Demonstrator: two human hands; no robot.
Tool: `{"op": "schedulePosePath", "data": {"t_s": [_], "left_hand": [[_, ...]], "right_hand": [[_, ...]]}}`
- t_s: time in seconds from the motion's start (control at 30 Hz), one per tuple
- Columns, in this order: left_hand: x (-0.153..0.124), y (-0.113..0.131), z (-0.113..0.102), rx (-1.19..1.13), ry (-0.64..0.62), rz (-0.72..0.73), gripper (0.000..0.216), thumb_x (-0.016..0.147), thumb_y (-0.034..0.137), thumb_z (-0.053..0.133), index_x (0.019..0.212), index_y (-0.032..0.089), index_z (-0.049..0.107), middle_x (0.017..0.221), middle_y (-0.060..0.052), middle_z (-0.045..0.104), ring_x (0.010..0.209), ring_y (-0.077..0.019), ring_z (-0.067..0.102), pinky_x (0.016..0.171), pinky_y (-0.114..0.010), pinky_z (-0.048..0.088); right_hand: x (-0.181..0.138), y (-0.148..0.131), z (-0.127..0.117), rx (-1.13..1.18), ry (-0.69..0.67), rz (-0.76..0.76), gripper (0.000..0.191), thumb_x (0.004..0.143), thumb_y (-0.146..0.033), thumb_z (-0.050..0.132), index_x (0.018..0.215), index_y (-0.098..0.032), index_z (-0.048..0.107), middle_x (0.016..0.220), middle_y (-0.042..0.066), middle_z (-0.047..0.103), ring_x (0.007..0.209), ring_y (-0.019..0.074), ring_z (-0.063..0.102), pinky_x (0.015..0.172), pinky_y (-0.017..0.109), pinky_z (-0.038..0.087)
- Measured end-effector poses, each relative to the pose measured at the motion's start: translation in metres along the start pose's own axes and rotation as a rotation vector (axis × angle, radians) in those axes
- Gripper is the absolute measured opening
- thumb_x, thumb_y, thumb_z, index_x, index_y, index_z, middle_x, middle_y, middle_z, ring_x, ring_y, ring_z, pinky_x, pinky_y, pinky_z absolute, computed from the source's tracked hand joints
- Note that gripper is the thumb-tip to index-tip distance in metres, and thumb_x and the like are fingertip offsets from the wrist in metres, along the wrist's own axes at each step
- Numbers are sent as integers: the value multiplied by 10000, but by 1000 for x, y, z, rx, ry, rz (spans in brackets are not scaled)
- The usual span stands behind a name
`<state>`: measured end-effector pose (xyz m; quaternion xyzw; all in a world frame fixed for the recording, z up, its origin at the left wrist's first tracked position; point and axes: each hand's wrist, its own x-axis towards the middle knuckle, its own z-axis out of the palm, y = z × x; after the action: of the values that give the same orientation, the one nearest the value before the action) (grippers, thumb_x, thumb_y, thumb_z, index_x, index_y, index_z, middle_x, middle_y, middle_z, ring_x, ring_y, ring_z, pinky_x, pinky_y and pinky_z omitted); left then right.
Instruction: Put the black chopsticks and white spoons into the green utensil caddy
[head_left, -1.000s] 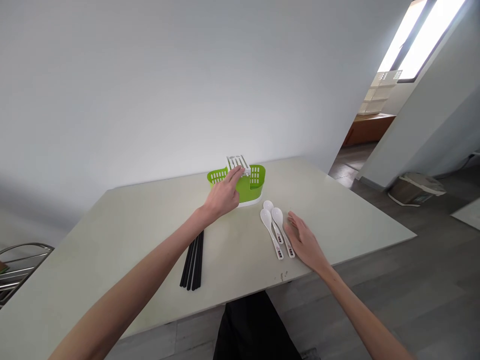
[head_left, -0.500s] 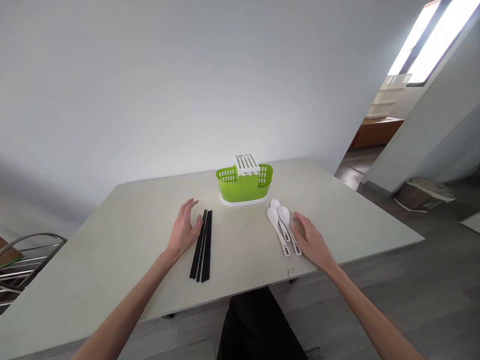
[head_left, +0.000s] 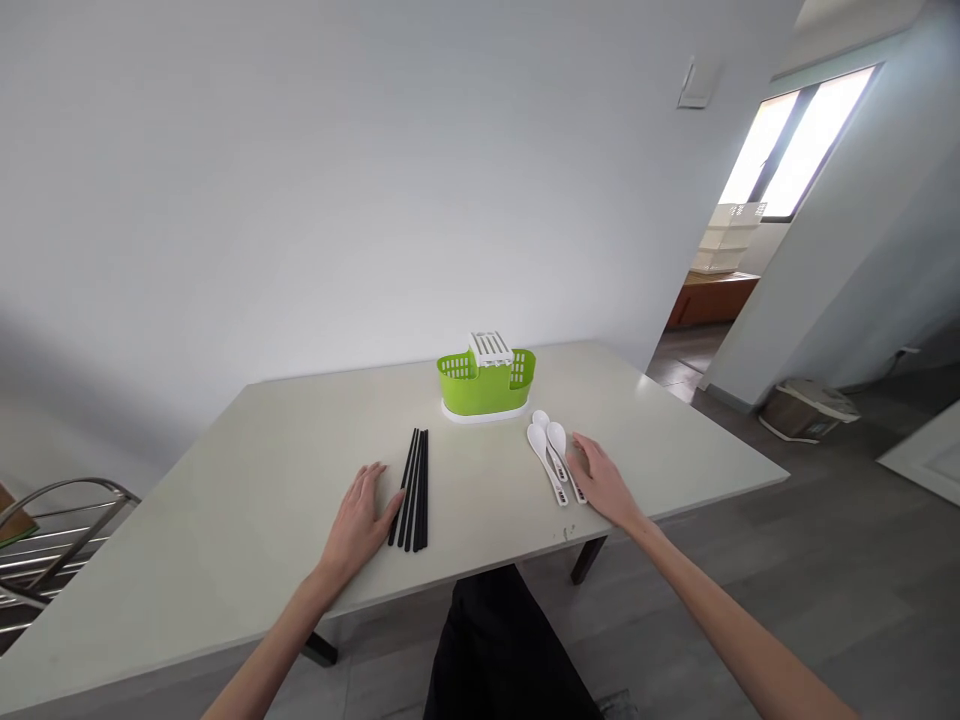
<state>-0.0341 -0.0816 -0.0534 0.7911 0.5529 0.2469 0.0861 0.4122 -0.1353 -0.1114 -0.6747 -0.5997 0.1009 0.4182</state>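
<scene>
A green slotted cutlery holder point(head_left: 486, 384) with a white insert and base stands at the far middle of a pale table point(head_left: 247, 500). Several black chopsticks point(head_left: 414, 488) lie side by side in front of it to the left. My left hand point(head_left: 361, 522) rests flat and open on the table, its fingers against the chopsticks' left side. Three white spoons point(head_left: 551, 455) lie to the right of the holder, bowls pointing away. My right hand point(head_left: 602, 484) lies flat and open just right of the spoon handles, holding nothing.
A metal chair frame point(head_left: 45, 545) stands at the table's left end. A white wall runs behind the table. To the right, a grey floor leads to a doorway, a wooden bench with white stacked baskets point(head_left: 724, 240) and a low object point(head_left: 808, 408) on the floor.
My left hand has left the green holder, drawn back toward me and settled flat beside the chopsticks. My right hand has stayed by the spoons. The view has shifted back and up.
</scene>
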Motion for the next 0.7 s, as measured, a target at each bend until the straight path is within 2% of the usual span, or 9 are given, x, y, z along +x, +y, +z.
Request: {"op": "schedulePosePath", "data": {"t_s": [0.13, 0.33, 0.53, 0.6, 0.7], "left_hand": [[-1, 1, -2, 0, 0, -18, 635, 1005, 625, 441, 1481, 205, 466, 1580, -152, 526, 1533, -331, 406, 1243, -514, 371], [1, 4, 3, 45, 1, -25, 670, 984, 639, 458, 1456, 164, 474, 1576, -182, 517, 1541, -343, 388, 1258, -518, 331], [1, 4, -4, 10, -6, -44, 663, 972, 639, 460, 1448, 178, 484, 1559, -170, 535, 1487, -334, 466, 1216, -501, 397], [2, 3, -8, 7, -5, -37, 617, 958, 625, 480, 1392, 189, 537, 1536, -160, 562, 1458, -324, 503, 1201, -489, 421], [6, -2, -18, 34, -17, -9, 473, 930, 601, 518, 1179, 223, 657, 1483, -128, 618, 1408, -316, 554, 1174, -481, 453]], "right_hand": [[0, 2, 1, 10, 5, -3, 561, 1031, -535, 401, 1488, -228, 507, 1491, 148, 575, 1356, 297, 575, 1156, 514, 450], [1, 5, 2, 12, 5, -2, 554, 1029, -536, 403, 1469, -220, 518, 1476, 153, 583, 1339, 290, 592, 1140, 495, 465], [2, 4, 2, 23, 11, -5, 558, 1029, -541, 396, 1460, -213, 527, 1469, 158, 591, 1338, 299, 595, 1124, 497, 479], [2, 5, 4, 30, 20, -8, 549, 1026, -536, 398, 1449, -215, 537, 1454, 159, 603, 1328, 301, 603, 1117, 503, 486], [4, 8, 7, 41, 32, -19, 520, 1026, -523, 404, 1428, -226, 549, 1433, 152, 616, 1311, 297, 615, 1122, 512, 485]]}}
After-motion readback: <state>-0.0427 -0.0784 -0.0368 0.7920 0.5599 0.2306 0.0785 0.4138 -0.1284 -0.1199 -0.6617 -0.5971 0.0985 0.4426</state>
